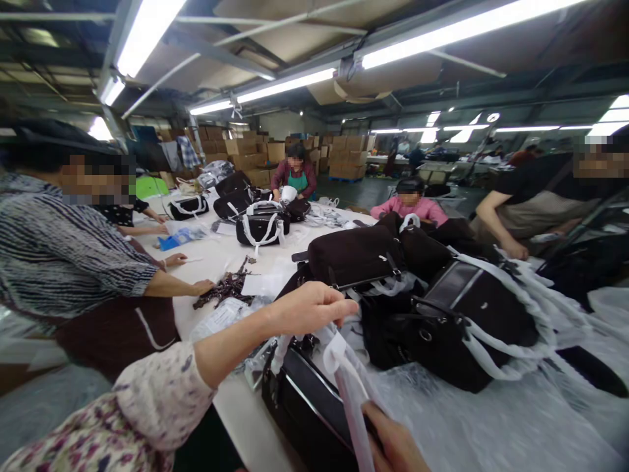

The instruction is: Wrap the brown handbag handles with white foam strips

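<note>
My left hand (314,308) is held over a dark bag (307,406) at the table's near edge, its fingers pinched together at the top of a white wrapped strap (339,357); whether they grip it is hard to make out. Lower down, my right hand (393,436) is closed around the lower part of that strap, in front of the bag. The bag has a shiny dark panel with light edging. Clear plastic sheeting (442,419) lies to its right.
Dark bags with white-wrapped handles (481,321) are piled at right. More bags (263,226) stand farther along the white table (226,393). A co-worker's hand (202,287) touches dark straps (228,288) at left. Other people stand around the table; cartons (346,157) are stacked behind.
</note>
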`<state>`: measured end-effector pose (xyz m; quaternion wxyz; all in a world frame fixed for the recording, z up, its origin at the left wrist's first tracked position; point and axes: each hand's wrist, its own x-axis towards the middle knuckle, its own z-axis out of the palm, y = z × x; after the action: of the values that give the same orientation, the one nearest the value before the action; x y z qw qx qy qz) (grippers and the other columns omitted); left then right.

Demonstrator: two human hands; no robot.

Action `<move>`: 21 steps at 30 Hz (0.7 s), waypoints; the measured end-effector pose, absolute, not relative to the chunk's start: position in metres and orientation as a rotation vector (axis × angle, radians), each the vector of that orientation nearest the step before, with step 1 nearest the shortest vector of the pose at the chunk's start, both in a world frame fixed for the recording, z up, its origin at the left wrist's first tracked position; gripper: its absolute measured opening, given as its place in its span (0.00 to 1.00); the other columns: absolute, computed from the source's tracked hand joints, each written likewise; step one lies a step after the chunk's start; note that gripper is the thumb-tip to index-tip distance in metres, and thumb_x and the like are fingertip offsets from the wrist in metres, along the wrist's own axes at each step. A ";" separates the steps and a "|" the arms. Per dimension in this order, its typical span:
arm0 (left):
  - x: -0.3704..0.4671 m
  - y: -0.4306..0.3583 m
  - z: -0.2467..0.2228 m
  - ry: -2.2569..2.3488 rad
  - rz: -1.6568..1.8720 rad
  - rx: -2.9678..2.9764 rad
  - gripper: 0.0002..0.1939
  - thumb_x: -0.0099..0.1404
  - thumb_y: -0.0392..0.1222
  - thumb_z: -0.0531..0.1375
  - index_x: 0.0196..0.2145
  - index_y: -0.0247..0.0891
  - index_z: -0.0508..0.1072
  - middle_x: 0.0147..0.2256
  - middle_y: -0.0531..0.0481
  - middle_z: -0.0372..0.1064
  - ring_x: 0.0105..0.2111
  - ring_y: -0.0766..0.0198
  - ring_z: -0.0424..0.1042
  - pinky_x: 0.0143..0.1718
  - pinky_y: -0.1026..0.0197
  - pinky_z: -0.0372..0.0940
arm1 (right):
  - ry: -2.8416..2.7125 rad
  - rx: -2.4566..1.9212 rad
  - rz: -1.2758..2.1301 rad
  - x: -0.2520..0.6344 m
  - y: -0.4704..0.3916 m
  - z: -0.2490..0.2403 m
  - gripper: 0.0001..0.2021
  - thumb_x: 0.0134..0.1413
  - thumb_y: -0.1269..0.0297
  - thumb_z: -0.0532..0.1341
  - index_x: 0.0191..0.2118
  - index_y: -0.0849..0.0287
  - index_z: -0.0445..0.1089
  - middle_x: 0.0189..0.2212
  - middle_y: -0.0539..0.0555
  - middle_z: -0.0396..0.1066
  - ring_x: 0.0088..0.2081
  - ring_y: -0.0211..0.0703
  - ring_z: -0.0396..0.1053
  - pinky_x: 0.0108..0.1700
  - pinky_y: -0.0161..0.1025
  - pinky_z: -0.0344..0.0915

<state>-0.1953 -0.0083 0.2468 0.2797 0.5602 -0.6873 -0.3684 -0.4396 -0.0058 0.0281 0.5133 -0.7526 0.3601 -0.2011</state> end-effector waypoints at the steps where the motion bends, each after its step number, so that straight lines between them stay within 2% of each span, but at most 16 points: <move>1: -0.195 -0.012 0.246 -1.863 -0.960 1.485 0.25 0.68 0.58 0.50 0.26 0.34 0.71 0.20 0.57 0.56 0.22 0.70 0.54 0.23 0.65 0.50 | 0.866 -1.759 -0.517 -0.443 -0.004 0.035 0.12 0.56 0.49 0.60 0.35 0.52 0.72 0.32 0.54 0.74 0.37 0.50 0.70 0.41 0.42 0.65; 5: -0.189 -0.033 0.241 -2.028 -0.862 1.470 0.24 0.68 0.56 0.50 0.24 0.35 0.69 0.20 0.56 0.57 0.22 0.70 0.55 0.25 0.65 0.50 | 0.859 -1.284 -0.752 -0.450 0.001 0.055 0.18 0.55 0.43 0.61 0.31 0.54 0.69 0.26 0.50 0.66 0.31 0.43 0.64 0.35 0.39 0.64; 9: -0.177 -0.053 0.231 -2.076 -0.632 1.626 0.23 0.68 0.52 0.51 0.21 0.35 0.66 0.20 0.56 0.59 0.23 0.69 0.57 0.26 0.65 0.50 | 0.761 -0.730 -1.021 -0.449 0.001 0.056 0.20 0.48 0.43 0.67 0.27 0.55 0.65 0.19 0.44 0.54 0.21 0.33 0.53 0.28 0.35 0.61; 11: -0.177 -0.057 0.227 -2.060 -0.627 1.608 0.23 0.69 0.53 0.50 0.24 0.35 0.69 0.22 0.55 0.63 0.24 0.68 0.60 0.27 0.65 0.51 | 0.819 -0.720 -1.049 -0.453 0.001 0.053 0.21 0.45 0.43 0.69 0.27 0.56 0.66 0.18 0.42 0.50 0.19 0.30 0.48 0.23 0.31 0.55; 13: -0.179 -0.059 0.227 -2.079 -0.613 1.586 0.23 0.69 0.54 0.51 0.25 0.34 0.70 0.22 0.55 0.64 0.25 0.68 0.60 0.27 0.65 0.51 | 0.877 -0.773 -1.053 -0.458 0.002 0.051 0.22 0.43 0.43 0.70 0.28 0.57 0.67 0.18 0.42 0.49 0.19 0.29 0.47 0.21 0.30 0.50; 18: -0.188 -0.063 0.241 -2.255 -0.498 1.532 0.25 0.72 0.52 0.48 0.25 0.34 0.71 0.22 0.54 0.63 0.24 0.68 0.58 0.29 0.64 0.52 | 0.799 -0.731 -1.029 -0.461 0.007 0.068 0.19 0.48 0.46 0.69 0.32 0.57 0.68 0.17 0.41 0.47 0.19 0.28 0.46 0.21 0.29 0.48; 21: -0.198 -0.052 0.250 -2.438 -0.204 1.730 0.18 0.71 0.47 0.53 0.29 0.34 0.72 0.25 0.51 0.66 0.27 0.64 0.62 0.31 0.62 0.54 | 0.757 -0.687 -1.018 -0.452 0.005 0.078 0.20 0.45 0.47 0.71 0.30 0.59 0.69 0.17 0.42 0.51 0.18 0.26 0.46 0.20 0.28 0.45</move>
<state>-0.1985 -0.0518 0.2503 0.0726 0.5757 -0.8116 -0.0678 -0.4516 0.0053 0.0782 0.7508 -0.3144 0.3466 -0.4662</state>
